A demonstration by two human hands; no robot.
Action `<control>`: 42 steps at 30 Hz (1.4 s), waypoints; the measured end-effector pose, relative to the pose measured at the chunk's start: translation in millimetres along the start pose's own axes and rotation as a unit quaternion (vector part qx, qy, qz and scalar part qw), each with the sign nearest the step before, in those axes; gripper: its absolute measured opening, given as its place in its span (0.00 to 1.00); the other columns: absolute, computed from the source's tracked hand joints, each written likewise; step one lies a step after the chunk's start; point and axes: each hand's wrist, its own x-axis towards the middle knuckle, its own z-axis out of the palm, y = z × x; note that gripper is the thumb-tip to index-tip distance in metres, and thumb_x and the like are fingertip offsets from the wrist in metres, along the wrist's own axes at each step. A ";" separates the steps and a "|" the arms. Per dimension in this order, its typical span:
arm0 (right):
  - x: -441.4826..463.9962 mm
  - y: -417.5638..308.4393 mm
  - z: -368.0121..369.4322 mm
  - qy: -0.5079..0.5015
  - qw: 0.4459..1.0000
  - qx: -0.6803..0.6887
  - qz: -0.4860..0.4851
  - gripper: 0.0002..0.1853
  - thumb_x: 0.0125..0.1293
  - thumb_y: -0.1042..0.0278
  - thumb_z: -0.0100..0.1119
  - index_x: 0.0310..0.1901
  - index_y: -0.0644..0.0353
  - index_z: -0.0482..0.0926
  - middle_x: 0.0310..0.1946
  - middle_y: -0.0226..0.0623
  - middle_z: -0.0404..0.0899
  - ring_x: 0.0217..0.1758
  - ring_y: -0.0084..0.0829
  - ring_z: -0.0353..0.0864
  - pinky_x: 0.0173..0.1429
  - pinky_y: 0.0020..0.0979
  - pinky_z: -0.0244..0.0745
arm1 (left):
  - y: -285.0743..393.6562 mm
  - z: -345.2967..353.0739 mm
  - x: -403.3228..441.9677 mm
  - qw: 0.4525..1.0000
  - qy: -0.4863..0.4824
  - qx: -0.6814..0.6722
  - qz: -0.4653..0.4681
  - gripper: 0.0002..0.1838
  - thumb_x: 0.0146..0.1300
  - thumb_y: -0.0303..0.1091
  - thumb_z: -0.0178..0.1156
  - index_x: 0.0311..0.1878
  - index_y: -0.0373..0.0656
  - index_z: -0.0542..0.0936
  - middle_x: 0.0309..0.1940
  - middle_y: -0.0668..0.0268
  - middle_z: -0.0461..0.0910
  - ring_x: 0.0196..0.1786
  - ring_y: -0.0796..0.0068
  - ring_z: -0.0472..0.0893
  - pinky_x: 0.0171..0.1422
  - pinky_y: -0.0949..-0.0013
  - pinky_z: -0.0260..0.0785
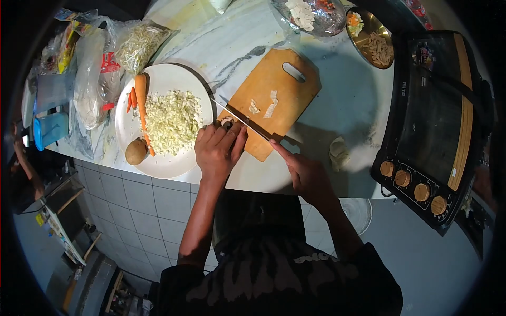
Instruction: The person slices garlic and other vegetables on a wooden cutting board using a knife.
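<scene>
My right hand grips a kitchen knife, its blade lying slantwise across the wooden cutting board. Curled fingers of my left hand press down at the board's left edge, right beside the blade. Under them is a small pale-brown piece of food, mostly hidden, whose kind I cannot make out. Thin pale cut strips lie on the board past the knife. Left of my left hand, a white plate bears chopped cabbage, a carrot, red chillies and a round brown vegetable.
A black toaster oven stands at the right. At the back are a metal bowl with shredded food and a plastic bag with pale pieces. Bean sprouts in a bag and a blue container sit at the left.
</scene>
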 end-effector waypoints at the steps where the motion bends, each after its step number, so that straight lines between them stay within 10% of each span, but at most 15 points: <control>1: 0.6 3.4 1.6 0.014 0.998 -0.046 -0.030 0.33 0.70 0.76 0.50 0.75 0.36 0.66 0.27 0.49 0.76 0.26 0.48 0.80 0.34 0.44 0.76 | -0.1 -0.6 -0.3 1.000 -0.001 0.003 0.001 0.09 0.52 0.30 0.76 0.38 0.45 0.89 0.24 0.72 0.77 0.28 0.72 0.73 0.35 0.67 0.62; 21: -2.3 1.1 -2.9 -0.003 0.998 0.051 -0.020 0.30 0.72 0.78 0.48 0.74 0.44 0.69 0.26 0.51 0.71 0.24 0.40 0.71 0.38 0.32 0.72 | 26.5 -1.8 -4.8 0.986 0.005 -0.028 -0.164 0.06 0.56 0.33 0.74 0.38 0.49 0.89 0.22 0.72 0.72 0.32 0.70 0.70 0.43 0.64 0.60; 42: 2.2 14.1 -0.2 0.023 0.991 -0.097 -0.084 0.40 0.70 0.77 0.53 0.78 0.27 0.57 0.30 0.49 0.79 0.33 0.52 0.83 0.40 0.49 0.79 | 42.7 14.7 -17.2 0.975 0.067 0.071 -0.200 0.05 0.58 0.34 0.73 0.37 0.51 0.88 0.22 0.74 0.73 0.32 0.72 0.69 0.48 0.64 0.55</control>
